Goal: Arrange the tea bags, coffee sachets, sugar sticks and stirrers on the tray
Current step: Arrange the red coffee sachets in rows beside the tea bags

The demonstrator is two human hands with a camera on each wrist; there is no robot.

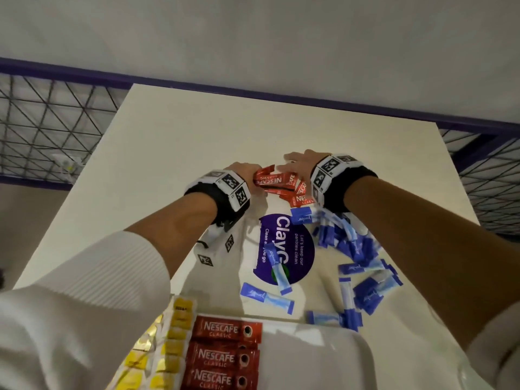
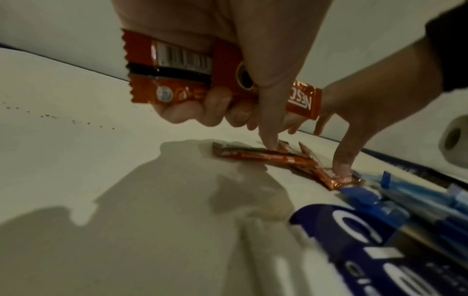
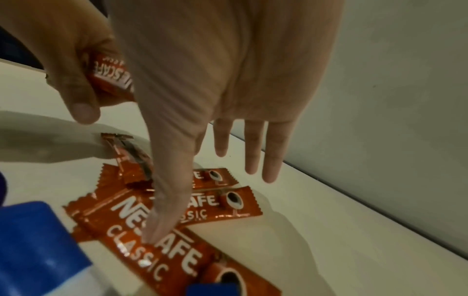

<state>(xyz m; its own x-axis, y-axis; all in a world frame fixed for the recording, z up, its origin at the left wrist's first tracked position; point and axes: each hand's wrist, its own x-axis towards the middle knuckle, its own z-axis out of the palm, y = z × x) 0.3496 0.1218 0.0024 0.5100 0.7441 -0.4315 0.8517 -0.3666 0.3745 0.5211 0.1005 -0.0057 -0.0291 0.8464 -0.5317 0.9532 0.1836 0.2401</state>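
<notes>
At the far side of the white table (image 1: 174, 142), beyond the purple round sticker (image 1: 292, 243), both hands are working the loose pile of Nescafe coffee sachets (image 3: 177, 208). The left hand (image 1: 243, 171) is gripping a small bundle of sachets (image 2: 177, 68), fingers curled round it, while the right hand (image 1: 299, 161) is hanging open with straight fingers, its thumb (image 3: 162, 216) pressing one sachet flat on the table. Blue Equal sugar sticks (image 1: 354, 249) are lying scattered nearby. On the white tray (image 1: 323, 358) nearest the person, three coffee sachets (image 1: 225, 356) are lying in a row beside yellow tea bags (image 1: 174, 344). Coffee gathering looks to be the step in hand; next, the right hand probably needs to lift the remaining sachets into the bundle.
</notes>
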